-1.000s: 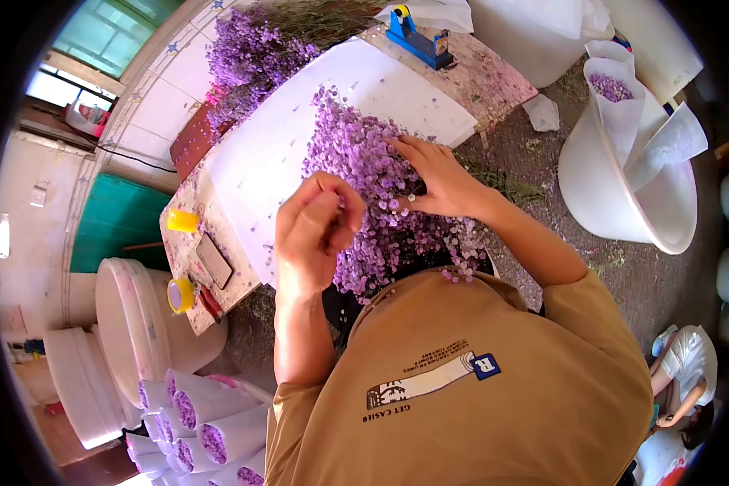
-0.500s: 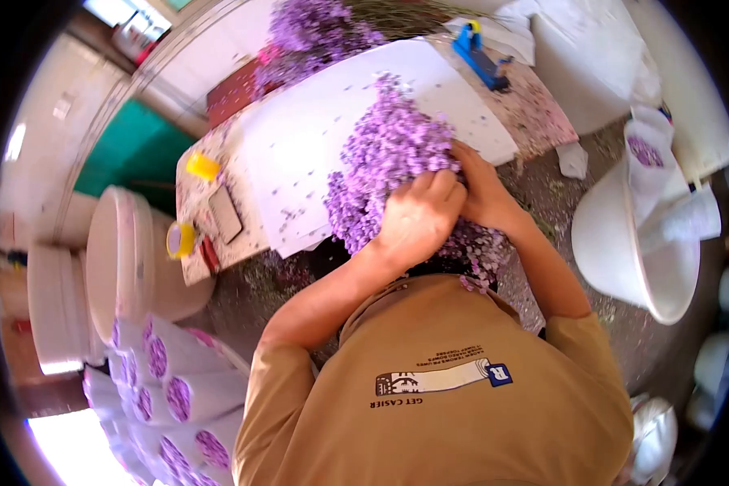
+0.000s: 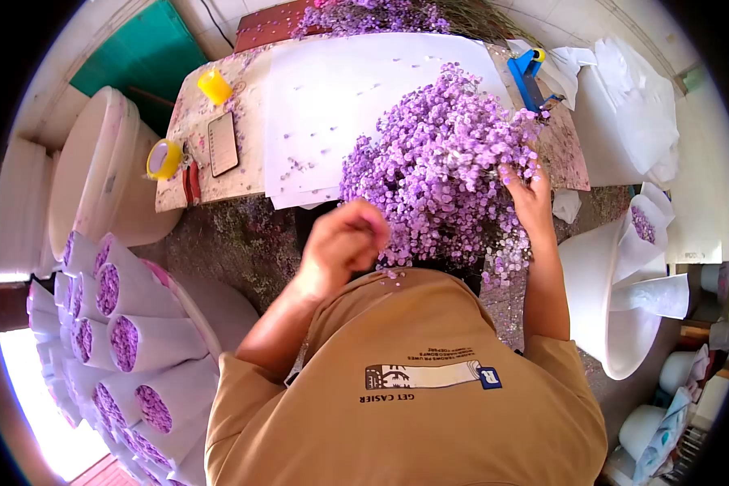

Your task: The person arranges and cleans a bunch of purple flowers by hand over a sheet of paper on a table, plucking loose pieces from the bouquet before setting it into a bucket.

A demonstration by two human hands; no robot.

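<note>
A large, loose bunch of small purple flowers [image 3: 441,166] fills the space in front of my body, over the near edge of the table. My right hand [image 3: 533,202] grips its right side, thumb and fingertips among the blossoms. Close by the bunch's lower left edge is my left hand [image 3: 340,249], its fingers curled in and slightly blurred; whether anything is in them I cannot make out. The stems are hidden beneath the blossoms. Under the bunch's far side lies white paper [image 3: 316,97], scattered with loose petals.
On the table's left are a yellow tape roll [image 3: 164,159], another yellow roll [image 3: 215,86], red-handled pliers [image 3: 190,182] and a phone [image 3: 223,144]. A blue tape dispenser [image 3: 526,81] stands right. Paper-wrapped bouquets [image 3: 150,340] crowd the lower left; a white tub [image 3: 595,300] is at right.
My hands have parted: the left drew away to the left, the right moved to the bunch's right side. The bunch looks wider and fuller. The camera view has shifted too.
</note>
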